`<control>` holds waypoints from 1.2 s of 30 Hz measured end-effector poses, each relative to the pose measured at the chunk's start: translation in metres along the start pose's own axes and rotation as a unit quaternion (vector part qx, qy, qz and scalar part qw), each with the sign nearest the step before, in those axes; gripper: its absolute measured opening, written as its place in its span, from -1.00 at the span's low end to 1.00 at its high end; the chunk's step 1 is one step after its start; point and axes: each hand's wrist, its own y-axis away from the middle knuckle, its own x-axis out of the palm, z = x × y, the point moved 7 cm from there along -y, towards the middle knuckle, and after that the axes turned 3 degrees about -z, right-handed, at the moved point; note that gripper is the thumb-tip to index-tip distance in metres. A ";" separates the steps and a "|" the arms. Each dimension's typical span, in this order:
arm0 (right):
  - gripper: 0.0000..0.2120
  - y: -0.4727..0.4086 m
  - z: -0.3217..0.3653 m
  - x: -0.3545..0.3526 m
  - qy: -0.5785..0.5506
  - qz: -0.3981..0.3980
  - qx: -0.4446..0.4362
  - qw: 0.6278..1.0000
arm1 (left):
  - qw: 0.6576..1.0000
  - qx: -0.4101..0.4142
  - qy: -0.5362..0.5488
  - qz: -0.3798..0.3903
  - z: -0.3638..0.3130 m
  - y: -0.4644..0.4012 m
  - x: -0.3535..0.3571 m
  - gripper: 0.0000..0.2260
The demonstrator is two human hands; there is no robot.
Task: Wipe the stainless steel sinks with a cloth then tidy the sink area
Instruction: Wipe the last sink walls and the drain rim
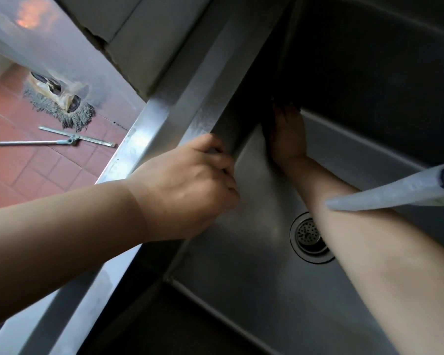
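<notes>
while the stainless steel sink (267,265) filled most of the view, its deep basin lay tilted across the frame with the far walls in heavy shadow. red floor tiles (36,170) showed past the sink's left rim (164,119), and a grey wall ran above them. on that floor lay a mop head (62,108) with grey strands, and just beside it a metal-handled squeegee (72,140). a pale, tapered object (395,196) crossed over the right forearm from the right edge; what it was could not be told. the left hand (190,185) rested on the sink's left rim, its fingers (223,165) curled over the inner edge and gripping it. the right hand (287,134) reached deep into the basin's far left corner, palm against the steel, its fingertips lost in shadow, so whether they were spread or pinching a cloth could not be told. no cloth could be made out in that dark corner. the round drain strainer (309,235) sat in the basin floor, just left of the right forearm.
</notes>
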 end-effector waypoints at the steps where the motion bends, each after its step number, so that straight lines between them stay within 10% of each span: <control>1: -0.50 0.003 0.009 0.005 -0.008 0.001 0.013 1.000 | 1.000 0.001 -0.001 0.000 0.000 0.001 0.000 -0.84; 26: -0.48 0.241 0.142 0.057 -0.068 0.063 -0.081 0.992 | 0.999 0.005 -0.052 -0.006 -0.005 0.002 -0.010 -0.78; 36: -0.54 0.314 0.179 0.057 -0.190 0.266 -0.257 0.910 | 0.998 -0.005 -0.059 0.000 -0.004 0.005 -0.004 -0.69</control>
